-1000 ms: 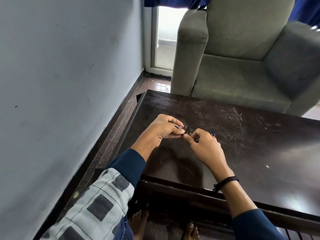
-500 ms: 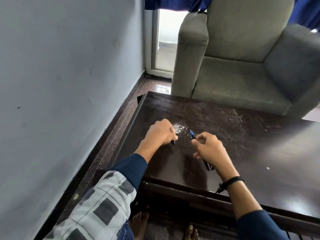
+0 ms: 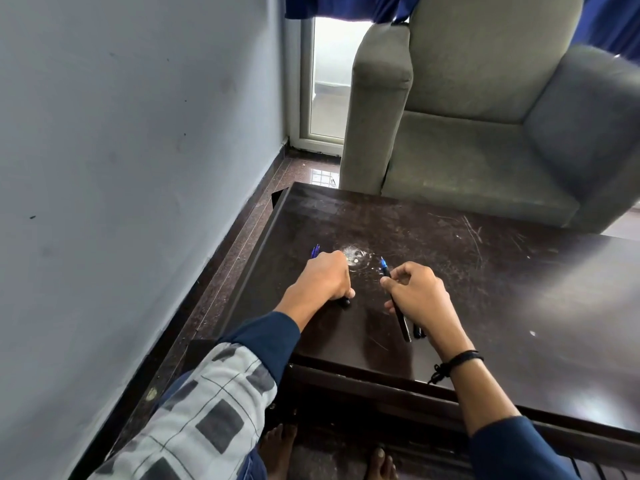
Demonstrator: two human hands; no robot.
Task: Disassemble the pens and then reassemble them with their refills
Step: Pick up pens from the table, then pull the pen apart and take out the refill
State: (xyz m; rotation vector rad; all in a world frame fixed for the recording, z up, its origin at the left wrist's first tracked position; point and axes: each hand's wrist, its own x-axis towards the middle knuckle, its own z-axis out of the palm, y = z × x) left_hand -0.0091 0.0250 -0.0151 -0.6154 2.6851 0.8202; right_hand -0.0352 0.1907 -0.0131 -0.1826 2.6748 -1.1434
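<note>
My left hand (image 3: 325, 277) is curled round a dark pen (image 3: 344, 302) on the table; the pen's blue tip (image 3: 314, 251) pokes out past the knuckles and its black end shows below the fingers. My right hand (image 3: 417, 294) grips another dark pen (image 3: 398, 313) with a blue tip pointing up and away. The barrel of this second pen runs down under the palm to the table. A further dark pen piece (image 3: 419, 332) shows just beside that barrel, mostly hidden by the wrist.
The dark wooden table (image 3: 502, 289) is scratched, with a whitish scuff (image 3: 355, 256) between my hands. A grey armchair (image 3: 485, 126) stands behind the table. A blue-grey wall (image 3: 121, 168) runs close along the left. Bare feet show below the table's near edge.
My hands were together at the middle, working on one pen. They have moved apart, each holding a pen, and lowered toward the table.
</note>
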